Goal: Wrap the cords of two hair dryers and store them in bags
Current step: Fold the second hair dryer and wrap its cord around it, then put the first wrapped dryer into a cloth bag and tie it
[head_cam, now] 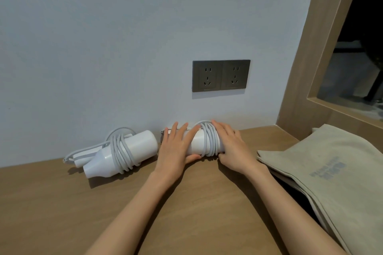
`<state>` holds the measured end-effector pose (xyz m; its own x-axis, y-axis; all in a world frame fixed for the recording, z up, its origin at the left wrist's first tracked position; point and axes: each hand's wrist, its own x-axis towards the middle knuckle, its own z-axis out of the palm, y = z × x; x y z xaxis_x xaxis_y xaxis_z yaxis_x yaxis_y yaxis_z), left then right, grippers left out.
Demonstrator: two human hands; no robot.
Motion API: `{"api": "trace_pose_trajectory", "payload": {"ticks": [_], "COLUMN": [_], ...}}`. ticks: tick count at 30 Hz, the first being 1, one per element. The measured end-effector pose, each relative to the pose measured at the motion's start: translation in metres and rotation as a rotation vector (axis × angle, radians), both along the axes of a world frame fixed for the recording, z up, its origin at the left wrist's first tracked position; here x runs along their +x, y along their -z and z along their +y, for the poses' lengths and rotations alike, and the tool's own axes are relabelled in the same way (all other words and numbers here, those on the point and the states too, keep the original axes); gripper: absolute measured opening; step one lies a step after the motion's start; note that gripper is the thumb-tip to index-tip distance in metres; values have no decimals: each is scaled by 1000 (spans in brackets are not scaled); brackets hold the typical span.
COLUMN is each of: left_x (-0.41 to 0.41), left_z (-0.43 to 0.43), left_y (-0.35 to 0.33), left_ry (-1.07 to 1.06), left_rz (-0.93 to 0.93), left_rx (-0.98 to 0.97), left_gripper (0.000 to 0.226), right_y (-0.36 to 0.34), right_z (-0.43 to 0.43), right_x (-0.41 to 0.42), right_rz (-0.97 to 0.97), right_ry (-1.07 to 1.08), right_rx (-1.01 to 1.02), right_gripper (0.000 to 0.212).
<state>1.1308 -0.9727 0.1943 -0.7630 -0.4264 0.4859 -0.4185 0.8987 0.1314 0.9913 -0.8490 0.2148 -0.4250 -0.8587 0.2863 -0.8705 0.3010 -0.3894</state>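
Note:
Two white hair dryers lie on the wooden tabletop (128,205) against the wall. The left hair dryer (120,154) lies untouched, with its grey-white cord wound around the body. The right hair dryer (204,143) also has its cord coiled around it. My left hand (176,149) grips its left part, thumb underneath. Fingers of my right hand (230,147) curl over the coiled cord on the dryer's right end. Beige cloth bags (331,174) lie flat in a stack at the right.
A dark double wall socket (220,75) sits on the white wall above the dryers, with nothing plugged in. A wooden frame with a glass pane (323,80) rises at the right, behind the bags.

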Motion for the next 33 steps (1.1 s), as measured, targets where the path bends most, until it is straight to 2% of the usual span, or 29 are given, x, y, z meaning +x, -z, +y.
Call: {"api": "trace_pose_trajectory", "payload": {"ticks": [3,7,11,16,19,24,28,31,33], "left_x": [3,13,28,32,23,-1,-21,-32,-37], "left_z": [3,14,41,87,115,152,170,176,178], "left_y": [-5,-19,-32,-45,-47,-44,-44,-45,-45], "left_ry": [-13,-15,22,189,291,388,419,435,440], "left_rz": [-66,-100,17,145,124,31,11,-104,-170], "left_rx": [58,88,133,174,206,165,174,149,114], "left_gripper": [79,74,72,64,58,53,46,46,48], "right_y": [-9,-26,-39,-47,-45,-31,-23,-21,-20], "right_z": [4,23,57,119,157,206,220,225,226], "right_x": [7,24,43,58,57,53,57,58,58], "right_rz": [38,62,77,125,123,107,184,264,269], "right_ry": [45,124,169,275,389,496,450,397,387], "right_rx": [29,-57,-193,-283,-229,-39,15,152,203], "right_gripper": [86,73,61,42,32,31,29,40,39]}}
